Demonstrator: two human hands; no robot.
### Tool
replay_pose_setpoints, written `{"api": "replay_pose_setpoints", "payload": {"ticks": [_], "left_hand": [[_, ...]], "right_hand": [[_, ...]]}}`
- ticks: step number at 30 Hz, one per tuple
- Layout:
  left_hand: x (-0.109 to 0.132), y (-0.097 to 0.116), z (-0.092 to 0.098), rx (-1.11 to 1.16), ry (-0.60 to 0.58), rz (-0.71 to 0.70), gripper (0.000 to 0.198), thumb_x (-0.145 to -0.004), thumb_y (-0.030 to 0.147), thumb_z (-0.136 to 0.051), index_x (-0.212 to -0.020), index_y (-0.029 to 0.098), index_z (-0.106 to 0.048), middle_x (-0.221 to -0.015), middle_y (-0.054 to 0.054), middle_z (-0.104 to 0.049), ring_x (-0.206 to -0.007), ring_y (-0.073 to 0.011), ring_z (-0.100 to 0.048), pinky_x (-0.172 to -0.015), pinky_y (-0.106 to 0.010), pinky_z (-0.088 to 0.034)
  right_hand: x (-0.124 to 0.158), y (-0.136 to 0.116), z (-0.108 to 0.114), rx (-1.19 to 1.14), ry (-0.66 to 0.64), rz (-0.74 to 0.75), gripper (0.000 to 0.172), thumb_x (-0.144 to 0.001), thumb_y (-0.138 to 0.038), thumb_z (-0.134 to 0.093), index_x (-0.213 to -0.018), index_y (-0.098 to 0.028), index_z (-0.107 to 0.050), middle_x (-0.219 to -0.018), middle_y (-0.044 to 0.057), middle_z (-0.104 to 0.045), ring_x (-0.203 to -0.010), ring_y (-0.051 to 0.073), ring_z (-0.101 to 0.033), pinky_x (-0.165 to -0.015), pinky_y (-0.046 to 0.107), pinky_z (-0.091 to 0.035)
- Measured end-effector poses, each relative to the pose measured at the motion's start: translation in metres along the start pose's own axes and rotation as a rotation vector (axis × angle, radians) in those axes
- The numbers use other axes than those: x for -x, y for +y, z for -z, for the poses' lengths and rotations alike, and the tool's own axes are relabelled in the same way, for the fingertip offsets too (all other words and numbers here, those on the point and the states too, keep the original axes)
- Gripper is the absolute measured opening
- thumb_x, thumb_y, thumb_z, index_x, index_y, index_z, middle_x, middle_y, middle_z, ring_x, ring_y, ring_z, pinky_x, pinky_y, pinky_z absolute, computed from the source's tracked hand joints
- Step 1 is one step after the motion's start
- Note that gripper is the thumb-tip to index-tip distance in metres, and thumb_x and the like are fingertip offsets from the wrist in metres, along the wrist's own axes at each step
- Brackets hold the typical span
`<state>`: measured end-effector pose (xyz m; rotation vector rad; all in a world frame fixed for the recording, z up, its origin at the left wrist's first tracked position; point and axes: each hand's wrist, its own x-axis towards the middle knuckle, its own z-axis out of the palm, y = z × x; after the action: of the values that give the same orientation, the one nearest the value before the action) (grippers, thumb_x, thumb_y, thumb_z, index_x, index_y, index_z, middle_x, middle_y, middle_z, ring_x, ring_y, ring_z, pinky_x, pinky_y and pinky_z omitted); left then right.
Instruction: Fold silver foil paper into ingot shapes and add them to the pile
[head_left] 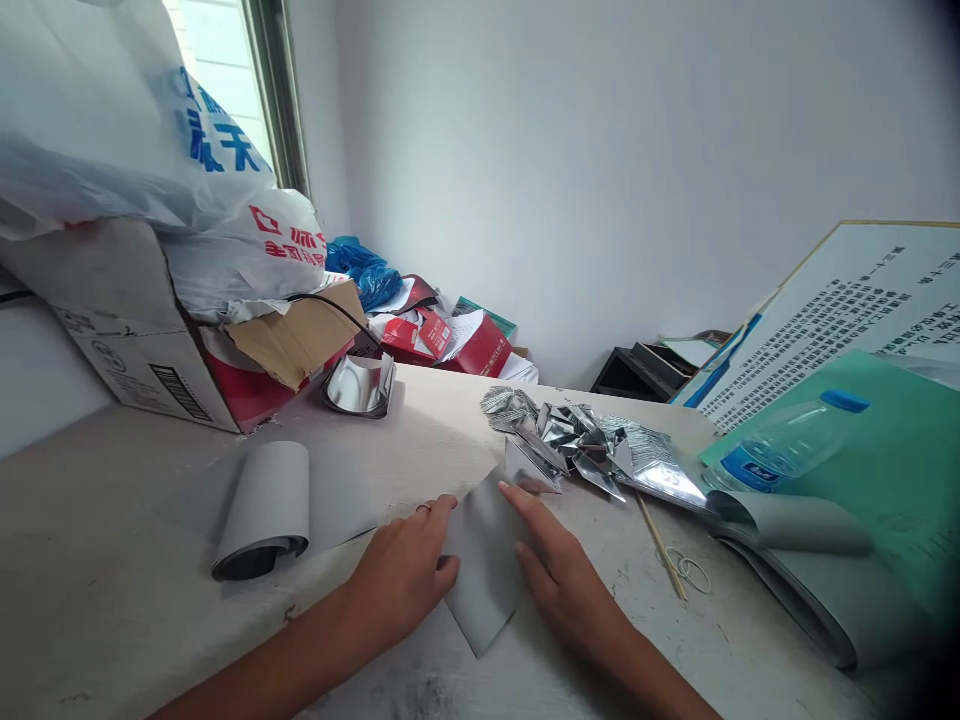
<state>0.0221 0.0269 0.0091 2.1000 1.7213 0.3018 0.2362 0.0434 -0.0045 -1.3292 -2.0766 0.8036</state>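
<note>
One folded grey sheet (484,565) lies on the scuffed table (135,560), its long axis running away from the person, a narrow tip pointing back toward them. The left hand (401,570) rests against its left edge and the right hand (566,590) against its right, fingers loosely open and flat, neither pinching. Just ahead sit folded silver foil pieces (577,445); a grey roll (262,510) lies left, a wooden stick (660,545) right.
</note>
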Motion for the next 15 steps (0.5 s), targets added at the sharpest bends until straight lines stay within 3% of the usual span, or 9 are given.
{"api": "replay_pose_setpoints", "payload": {"ticks": [4,10,15], "left_hand": [[-0.001,-0.001,-0.001,-0.002,0.043,-0.042,0.056,-0.084,0.018,-0.054,-0.138,0.022,-0.043,-0.127,-0.009,-0.057,-0.112,-0.0283,-0.059,-0.088,-0.040,-0.046],[-0.003,-0.004,-0.007,-0.029,0.084,-0.186,0.023,-0.086,0.012,-0.052,-0.105,0.020,-0.061,-0.128,-0.007,-0.053,-0.114,-0.0251,-0.050,-0.090,-0.039,-0.046],[-0.002,-0.005,-0.010,-0.023,0.086,-0.294,0.030,-0.089,0.004,-0.045,-0.107,0.022,-0.062,-0.138,-0.004,-0.052,-0.122,-0.0251,-0.048,-0.097,-0.043,-0.042]], "right_hand": [[0.001,0.003,-0.003,0.054,-0.029,0.025,0.063,-0.090,-0.022,-0.044,-0.152,-0.032,-0.036,-0.157,-0.001,-0.034,-0.148,0.020,-0.029,-0.126,0.047,-0.024],[0.007,-0.001,-0.006,0.028,-0.038,0.048,0.075,-0.093,-0.035,-0.050,-0.158,-0.035,-0.012,-0.163,0.000,-0.020,-0.152,0.021,-0.021,-0.127,0.044,-0.024],[0.007,-0.003,-0.007,-0.004,-0.079,0.118,0.077,-0.094,-0.050,-0.052,-0.158,-0.034,-0.012,-0.163,0.002,-0.021,-0.152,0.021,-0.019,-0.127,0.046,-0.022]]}}
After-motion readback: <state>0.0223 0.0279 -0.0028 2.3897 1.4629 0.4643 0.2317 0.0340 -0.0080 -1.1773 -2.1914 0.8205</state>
